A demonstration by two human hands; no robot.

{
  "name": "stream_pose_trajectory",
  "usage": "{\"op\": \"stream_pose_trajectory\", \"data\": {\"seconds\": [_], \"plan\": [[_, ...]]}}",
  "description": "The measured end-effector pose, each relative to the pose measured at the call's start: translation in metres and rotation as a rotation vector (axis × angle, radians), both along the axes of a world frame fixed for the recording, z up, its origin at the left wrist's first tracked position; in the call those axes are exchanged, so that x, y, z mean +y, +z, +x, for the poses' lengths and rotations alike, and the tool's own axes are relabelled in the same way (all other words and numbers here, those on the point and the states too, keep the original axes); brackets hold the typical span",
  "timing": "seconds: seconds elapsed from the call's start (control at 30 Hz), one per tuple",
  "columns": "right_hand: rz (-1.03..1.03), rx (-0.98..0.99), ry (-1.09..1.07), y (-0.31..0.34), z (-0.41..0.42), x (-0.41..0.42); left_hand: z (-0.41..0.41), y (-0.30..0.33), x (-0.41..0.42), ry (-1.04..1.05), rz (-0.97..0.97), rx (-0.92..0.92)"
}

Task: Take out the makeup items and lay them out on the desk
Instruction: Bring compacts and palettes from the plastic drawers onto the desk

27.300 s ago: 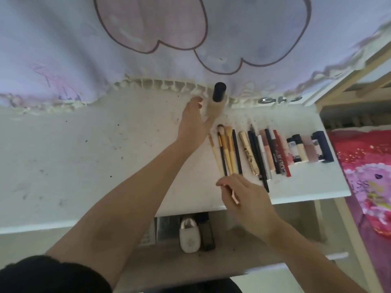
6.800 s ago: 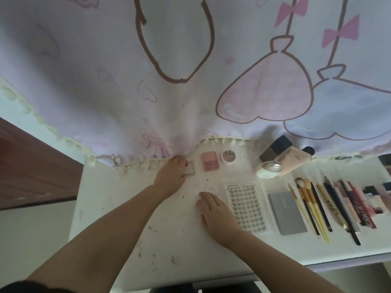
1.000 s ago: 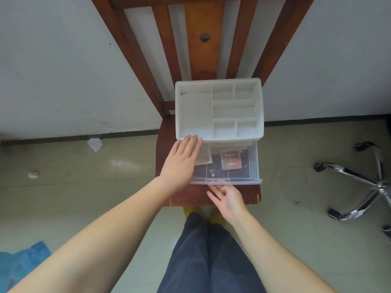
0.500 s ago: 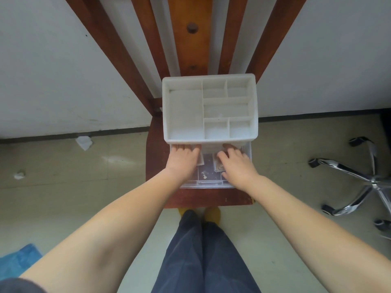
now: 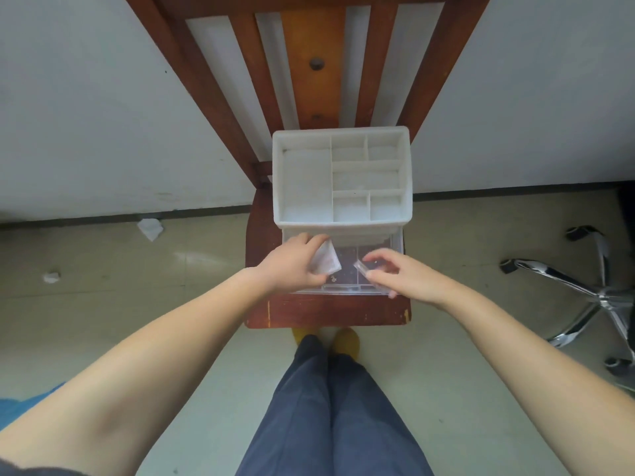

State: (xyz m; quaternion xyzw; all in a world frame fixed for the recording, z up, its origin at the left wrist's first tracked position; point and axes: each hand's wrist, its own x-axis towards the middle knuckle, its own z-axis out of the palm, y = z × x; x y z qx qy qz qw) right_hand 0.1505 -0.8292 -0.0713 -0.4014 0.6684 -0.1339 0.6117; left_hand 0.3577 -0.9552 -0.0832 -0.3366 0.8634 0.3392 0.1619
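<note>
Head view: left hand (image 5: 292,266) over the pulled-out clear plastic drawer (image 5: 395,243) of a white plastic divided organizer (image 5: 342,178) on a brown wooden chair (image 5: 326,310), its curled fingers gripping a small pale square compact (image 5: 324,261), right hand (image 5: 402,274) just beside, fingertips pinching a small clear flat case (image 5: 360,266)

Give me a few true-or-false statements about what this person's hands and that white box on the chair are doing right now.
1. The white organizer sits on a wooden chair. True.
2. The clear drawer is pushed fully shut. False: it is pulled out toward the person.
3. The left hand holds a small flat packet. True.
4. The right hand rests on the floor. False: it pinches a small clear case over the drawer.
5. The organizer's top compartments are full of brushes. False: they look empty.
</note>
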Motion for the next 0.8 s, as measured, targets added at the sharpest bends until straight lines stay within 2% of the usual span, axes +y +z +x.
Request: {"op": "stream_pose_trajectory", "data": {"seconds": [0.07,0.1,0.17,0.2,0.33,0.43,0.8], "plan": [[0.186,-0.180,0.082,0.008,-0.003,0.013,0.010,0.016,0.008,0.089,0.251,-0.030],[0.264,-0.203,0.154,0.008,-0.002,0.020,0.015,0.021,0.014,0.088,0.402,-0.087],[0.363,-0.150,0.237,0.004,0.004,0.030,0.022,0.021,0.028,0.018,0.612,-0.250],[0.378,-0.107,0.242,0.001,0.007,0.032,0.025,0.017,0.035,0.002,0.652,-0.322],[0.359,-0.031,0.245,-0.006,0.010,0.030,0.026,-0.002,0.047,0.016,0.610,-0.396],[0.319,-0.013,0.234,-0.006,0.007,0.022,0.017,-0.006,0.041,0.009,0.583,-0.368],[0.143,0.265,0.263,-0.018,-0.007,-0.045,-0.015,-0.007,-0.013,0.100,0.319,-0.272]]}}
